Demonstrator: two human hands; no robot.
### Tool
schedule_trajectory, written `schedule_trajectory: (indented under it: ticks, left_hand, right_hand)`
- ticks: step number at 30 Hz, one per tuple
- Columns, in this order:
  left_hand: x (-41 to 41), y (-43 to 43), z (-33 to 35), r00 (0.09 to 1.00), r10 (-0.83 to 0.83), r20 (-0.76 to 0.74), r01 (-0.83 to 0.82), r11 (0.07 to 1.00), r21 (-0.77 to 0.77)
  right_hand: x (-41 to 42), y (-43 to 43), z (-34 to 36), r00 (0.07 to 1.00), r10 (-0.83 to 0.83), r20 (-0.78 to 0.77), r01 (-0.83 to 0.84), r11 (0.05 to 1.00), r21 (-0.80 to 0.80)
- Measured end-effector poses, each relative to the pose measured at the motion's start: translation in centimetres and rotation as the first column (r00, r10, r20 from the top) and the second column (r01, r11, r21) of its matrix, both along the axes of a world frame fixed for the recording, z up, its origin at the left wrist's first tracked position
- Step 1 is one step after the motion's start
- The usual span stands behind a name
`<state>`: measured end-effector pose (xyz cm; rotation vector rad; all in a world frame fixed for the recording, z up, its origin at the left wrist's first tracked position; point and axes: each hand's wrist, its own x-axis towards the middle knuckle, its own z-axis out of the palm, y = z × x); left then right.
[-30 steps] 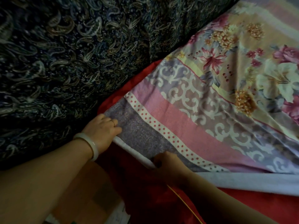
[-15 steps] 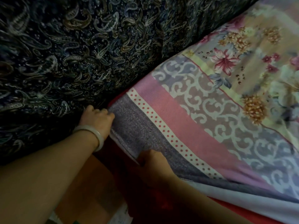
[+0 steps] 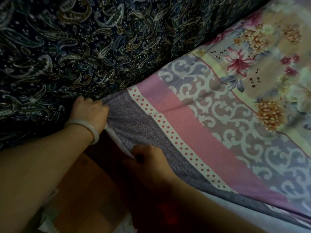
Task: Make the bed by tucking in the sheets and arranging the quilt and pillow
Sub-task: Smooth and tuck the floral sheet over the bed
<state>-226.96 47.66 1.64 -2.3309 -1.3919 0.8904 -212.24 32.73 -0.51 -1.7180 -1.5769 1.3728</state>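
— Both busy at bed corner: left hand (image 3: 90,111) clamped on floral sheet (image 3: 193,118) edge beside paisley quilt (image 3: 80,47); right hand (image 3: 148,161) pinching hem.

— Tucking step, probably. Next: push edge under, evenly.

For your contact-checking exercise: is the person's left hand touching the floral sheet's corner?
Touching. The head view shows the left hand pressed against the floral sheet at its corner, fabric bunching at the fingertips, no gap.

Dim indoor light, deep shadow lower centre, soft overall blur, brighter upper right corner
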Motion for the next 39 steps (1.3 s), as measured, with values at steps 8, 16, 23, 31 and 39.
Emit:
schedule_trajectory:
  ticks: [8, 16, 23, 31, 39]
  left_hand:
    - [-0.7, -1.0, -2.2, 0.999, 0.039, 0.02, -0.038, 0.996, -0.082]
    - [-1.8, -2.1, -4.4, 0.924, 0.369, 0.103, -0.325, 0.897, -0.299]
    - [-0.4, -0.8, -3.9, -0.204, 0.893, 0.401, -0.621, 0.199, -0.758]
    - [-1.5, 1.2, -5.0, -0.167, 0.951, 0.261, -0.585, 0.118, -0.803]
    - [-0.6, 0.0, -7.2, 0.149, 0.965, 0.216, -0.773, 0.25, -0.583]
  right_hand:
    - [-0.1, 0.0, -2.1, 0.979, 0.185, 0.083, -0.175, 0.978, -0.111]
    - [0.0, 0.5, -2.6, 0.962, 0.273, 0.012, -0.261, 0.929, -0.261]
    - [0.6, 0.6, -2.9, 0.917, -0.035, -0.398, -0.179, 0.855, -0.487]
    - [2.1, 1.8, -2.7, 0.979, 0.132, -0.158, -0.166, 0.96, -0.228]
    - [4.8, 2.9, -6.4, 0.809, -0.11, 0.577, -0.124, 0.929, 0.35]
